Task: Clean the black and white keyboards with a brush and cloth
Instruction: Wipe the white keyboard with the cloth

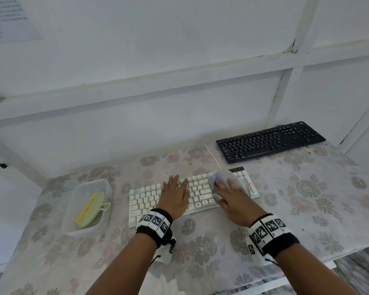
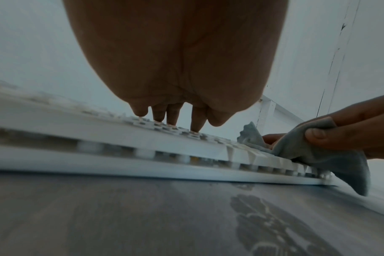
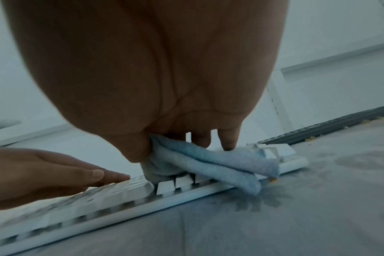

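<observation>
A person's right hand (image 1: 232, 199) presses a pale blue cloth (image 1: 228, 177) onto the right part of a white keyboard (image 1: 145, 196), fingers spread over the fabric and the thumb pinching a fold from the side. In the right wrist view the cloth (image 3: 219, 166) is bunched in folds, one end trailing off the keyboard's near edge (image 3: 143, 199) onto the table.

Just left of that grip, the left hand (image 1: 176, 198) lies flat on the middle keys with straight fingers, holding nothing; its fingertips (image 2: 195, 126) touch the keycaps — the two hands are close but apart.

Beyond the grip and to its right, well apart from the cloth, a black keyboard (image 1: 271, 141) lies at an angle near the wall, with small yellowish crumbs (image 1: 259, 159) on the table beside its near edge. A thin white cable (image 1: 211, 154) runs from the white keyboard's far edge toward the wall, passing left of the black one.

Far to the left of both hands, past the white keyboard's left end, stands a clear plastic tub (image 1: 73, 222). Inside it lies a green scrubbing brush (image 1: 92, 207) with yellow bristles, tipped on its side — its loop handle points toward the keyboard.

Everything rests on a table under a faded floral cover (image 1: 307, 199).
</observation>
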